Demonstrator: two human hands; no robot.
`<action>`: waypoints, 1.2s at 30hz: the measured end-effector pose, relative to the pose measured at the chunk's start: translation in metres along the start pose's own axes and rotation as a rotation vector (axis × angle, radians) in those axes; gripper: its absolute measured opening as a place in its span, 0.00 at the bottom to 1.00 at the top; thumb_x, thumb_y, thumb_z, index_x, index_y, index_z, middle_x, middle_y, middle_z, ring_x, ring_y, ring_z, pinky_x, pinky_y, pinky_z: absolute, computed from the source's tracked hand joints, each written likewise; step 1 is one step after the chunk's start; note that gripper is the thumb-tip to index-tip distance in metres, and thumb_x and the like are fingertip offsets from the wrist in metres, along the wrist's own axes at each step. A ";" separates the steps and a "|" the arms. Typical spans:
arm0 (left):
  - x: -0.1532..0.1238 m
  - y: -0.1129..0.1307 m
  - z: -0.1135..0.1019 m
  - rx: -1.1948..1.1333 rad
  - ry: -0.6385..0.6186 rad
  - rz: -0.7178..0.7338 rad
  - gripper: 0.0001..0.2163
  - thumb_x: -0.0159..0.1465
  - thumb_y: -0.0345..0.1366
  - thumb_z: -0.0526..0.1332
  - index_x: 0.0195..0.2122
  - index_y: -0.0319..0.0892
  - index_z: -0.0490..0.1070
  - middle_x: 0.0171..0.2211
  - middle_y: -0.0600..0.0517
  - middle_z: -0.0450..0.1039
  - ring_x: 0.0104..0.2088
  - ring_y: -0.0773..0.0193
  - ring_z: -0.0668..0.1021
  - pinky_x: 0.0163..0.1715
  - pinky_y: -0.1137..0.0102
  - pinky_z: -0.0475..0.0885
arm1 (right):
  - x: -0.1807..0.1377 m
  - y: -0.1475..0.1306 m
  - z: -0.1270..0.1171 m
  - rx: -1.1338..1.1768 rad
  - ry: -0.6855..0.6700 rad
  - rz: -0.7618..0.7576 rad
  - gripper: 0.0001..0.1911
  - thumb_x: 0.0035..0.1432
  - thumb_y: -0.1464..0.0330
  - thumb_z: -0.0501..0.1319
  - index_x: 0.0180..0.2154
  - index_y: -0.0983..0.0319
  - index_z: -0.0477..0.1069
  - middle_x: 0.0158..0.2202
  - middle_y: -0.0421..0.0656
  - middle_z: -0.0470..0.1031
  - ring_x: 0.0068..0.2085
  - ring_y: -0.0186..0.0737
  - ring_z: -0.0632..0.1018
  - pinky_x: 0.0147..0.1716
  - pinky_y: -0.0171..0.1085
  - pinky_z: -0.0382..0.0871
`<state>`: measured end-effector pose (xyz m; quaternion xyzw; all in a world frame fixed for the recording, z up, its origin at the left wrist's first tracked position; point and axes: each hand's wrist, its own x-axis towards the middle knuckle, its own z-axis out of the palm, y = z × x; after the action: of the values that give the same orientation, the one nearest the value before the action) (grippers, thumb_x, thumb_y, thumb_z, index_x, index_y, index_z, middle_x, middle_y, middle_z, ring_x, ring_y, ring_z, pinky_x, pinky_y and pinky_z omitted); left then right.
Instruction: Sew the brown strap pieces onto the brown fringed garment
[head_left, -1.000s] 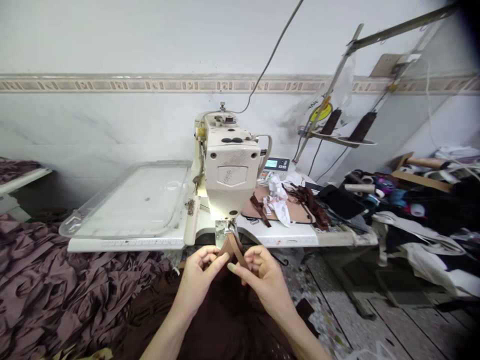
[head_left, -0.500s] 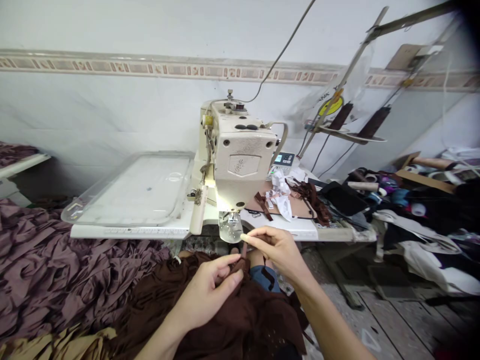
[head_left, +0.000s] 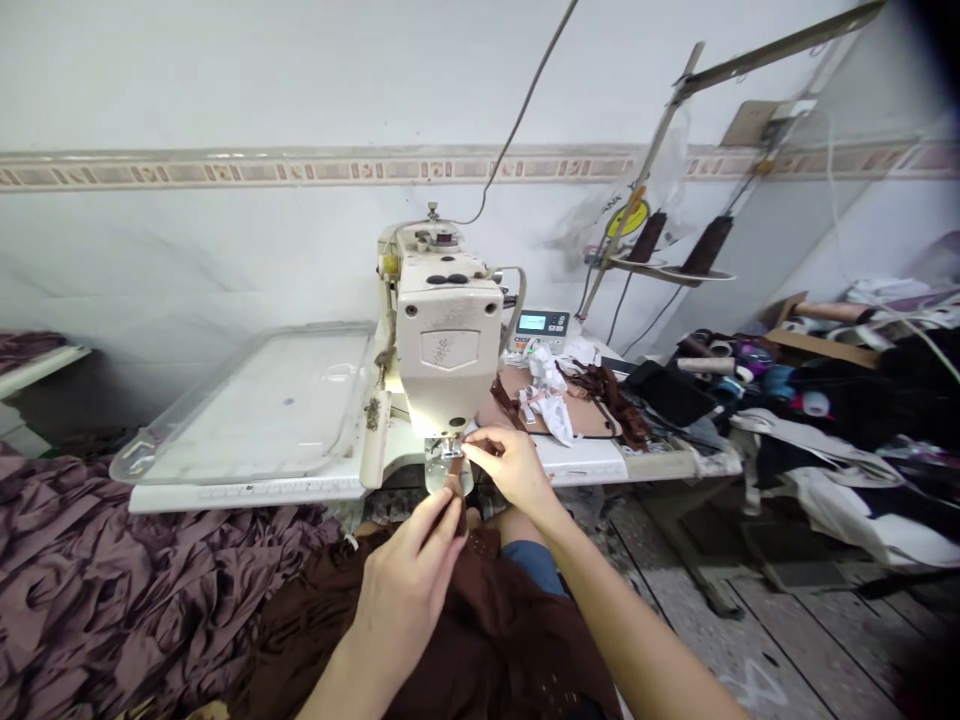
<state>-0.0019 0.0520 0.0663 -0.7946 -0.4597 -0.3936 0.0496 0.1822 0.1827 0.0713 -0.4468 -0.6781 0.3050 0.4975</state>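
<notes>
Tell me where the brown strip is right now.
In the head view, the brown strip is below and slightly left of centre, over the metal plate at the front of the sewing machine, between the left hand and the right hand.

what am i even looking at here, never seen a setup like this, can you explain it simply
There is no robot here: these are a person's own bare hands, seen by a camera worn on the head, looking forward and down.

The big cream machine in the middle is a sewing machine on a white table. On the table, a clear plastic tray lies to its left. To its right are white scraps and a small control panel with a lit screen. Dark thread cones stand on a rack further right.

The left hand holds a narrow brown strip. The right hand has its fingertips near the strip's far end; whether they grip it is too small to tell. Dark brown cloth lies over the lap.
</notes>
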 end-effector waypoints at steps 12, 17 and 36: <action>0.012 0.005 0.023 0.215 -0.047 -0.032 0.22 0.77 0.34 0.57 0.71 0.40 0.63 0.67 0.40 0.73 0.57 0.52 0.84 0.47 0.64 0.86 | 0.034 0.006 0.007 -0.122 0.007 -0.066 0.08 0.54 0.75 0.67 0.32 0.57 0.84 0.37 0.46 0.86 0.41 0.50 0.83 0.43 0.42 0.73; 0.016 0.006 0.026 0.211 -0.077 -0.073 0.22 0.77 0.33 0.58 0.70 0.39 0.64 0.68 0.40 0.72 0.53 0.51 0.86 0.44 0.64 0.87 | 0.037 0.012 0.012 -0.077 0.043 -0.045 0.07 0.53 0.73 0.67 0.33 0.58 0.84 0.38 0.46 0.86 0.43 0.52 0.83 0.46 0.45 0.73; -0.053 -0.093 -0.064 -0.090 -0.203 -0.229 0.12 0.77 0.40 0.58 0.45 0.43 0.82 0.38 0.49 0.81 0.38 0.61 0.82 0.41 0.69 0.77 | -0.072 0.033 -0.036 0.374 -0.504 0.527 0.34 0.60 0.39 0.68 0.47 0.63 0.78 0.21 0.35 0.74 0.17 0.29 0.61 0.18 0.30 0.48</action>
<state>-0.1253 0.0401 0.0483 -0.7740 -0.5319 -0.3346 -0.0778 0.2338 0.1301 0.0252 -0.4182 -0.5739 0.6400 0.2933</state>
